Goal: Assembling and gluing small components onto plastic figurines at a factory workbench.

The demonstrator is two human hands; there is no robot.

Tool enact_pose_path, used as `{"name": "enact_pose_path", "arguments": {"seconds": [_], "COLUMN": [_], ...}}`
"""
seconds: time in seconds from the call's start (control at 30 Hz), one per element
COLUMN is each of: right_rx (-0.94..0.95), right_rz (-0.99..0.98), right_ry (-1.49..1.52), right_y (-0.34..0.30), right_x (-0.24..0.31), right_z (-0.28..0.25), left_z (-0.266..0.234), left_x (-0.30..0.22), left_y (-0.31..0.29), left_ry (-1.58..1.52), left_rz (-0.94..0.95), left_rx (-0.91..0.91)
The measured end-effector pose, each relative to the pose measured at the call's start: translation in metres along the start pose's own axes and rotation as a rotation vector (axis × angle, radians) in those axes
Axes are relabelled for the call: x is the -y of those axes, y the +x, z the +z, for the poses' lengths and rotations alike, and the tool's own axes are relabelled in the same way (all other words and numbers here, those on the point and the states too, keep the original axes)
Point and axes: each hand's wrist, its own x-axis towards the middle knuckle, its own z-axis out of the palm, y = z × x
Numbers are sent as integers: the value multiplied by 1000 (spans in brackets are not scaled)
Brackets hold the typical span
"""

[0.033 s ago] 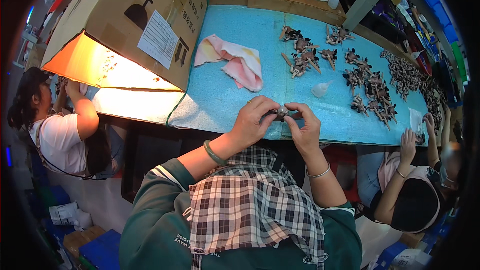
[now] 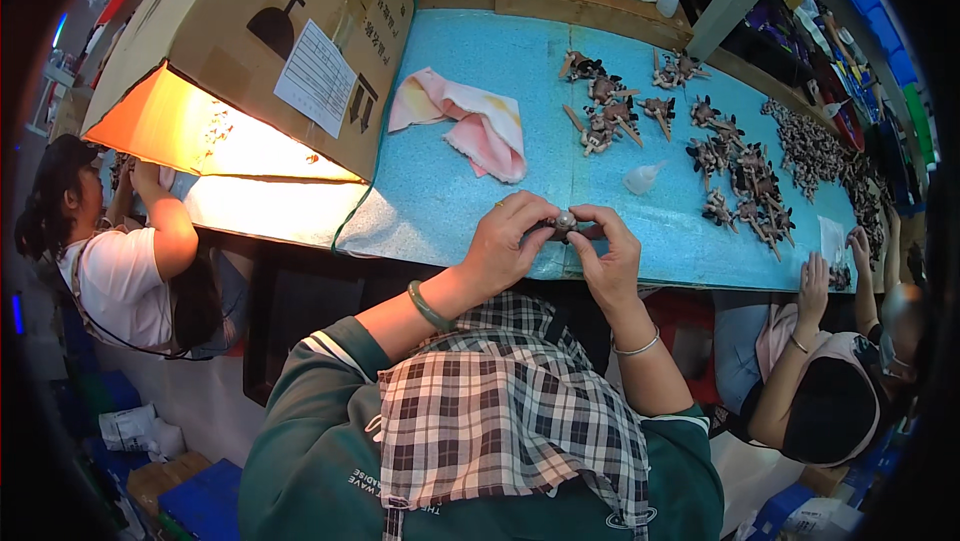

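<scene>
Between the fingertips of both hands is a small greyish-brown piece with a rounded top (image 2: 565,222), held just above the near edge of the blue-covered table. My left hand (image 2: 508,238) pinches it from the left; a green bangle circles that wrist. From the right, my right hand (image 2: 610,253) grips it between thumb and fingers. The fingers cover much of the piece, so its exact kind does not show. Nearest to the hands are a small translucent squeeze bottle (image 2: 643,178), lying to the right, and a crumpled pink and white cloth (image 2: 487,141), farther left.
Several small brown figures (image 2: 603,131) lie at the right, beside a heap of small parts (image 2: 815,146). A large cardboard box (image 2: 260,51), lit inside, stands at the left with a green cord (image 2: 352,213) along it. Co-workers sit at the left (image 2: 130,271) and right (image 2: 825,381).
</scene>
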Motion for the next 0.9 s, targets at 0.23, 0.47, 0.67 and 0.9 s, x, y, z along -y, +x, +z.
{"name": "enact_pose_path", "arguments": {"seconds": [0.23,0.47,0.67,0.9], "right_rx": [-96,-97,-142,-48], "right_rz": [-22,-26,-127,-2], "right_ry": [61,66,80,189], "right_y": [4,3,1,3], "right_x": [-9,-11,-22,-9], "right_z": [10,9,12,9], "left_z": [6,8,2,3], "left_x": [7,13,9,9], "left_y": [13,12,12,3], "left_ry": [-87,-170,-174,-131], "left_rz": [-40,-37,-24,-80], "left_rx": [-6,-5,79,46]}}
